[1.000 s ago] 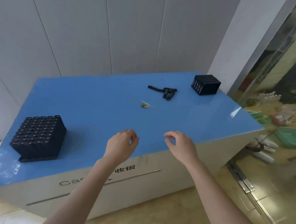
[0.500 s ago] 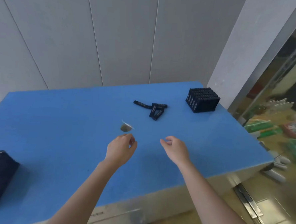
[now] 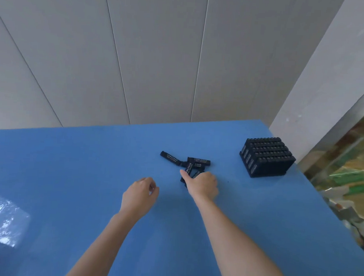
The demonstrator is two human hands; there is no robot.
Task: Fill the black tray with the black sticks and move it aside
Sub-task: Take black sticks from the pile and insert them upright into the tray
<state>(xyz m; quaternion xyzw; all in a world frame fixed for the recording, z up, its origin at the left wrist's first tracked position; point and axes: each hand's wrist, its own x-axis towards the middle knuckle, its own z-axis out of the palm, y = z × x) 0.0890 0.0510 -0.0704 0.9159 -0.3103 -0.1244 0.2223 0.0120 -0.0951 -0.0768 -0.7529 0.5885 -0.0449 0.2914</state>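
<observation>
Tray [image 3: 269, 175] holds upright sticks [image 3: 266, 150]; right hand [image 3: 202, 185] grips loose sticks [image 3: 198, 161]

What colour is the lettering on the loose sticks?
White print on black sticks, head view.

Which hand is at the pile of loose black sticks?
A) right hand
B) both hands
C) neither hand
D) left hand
A: the right hand curls its fingers over the black sticks, while the left hand hangs apart from them over the blue table.
</observation>
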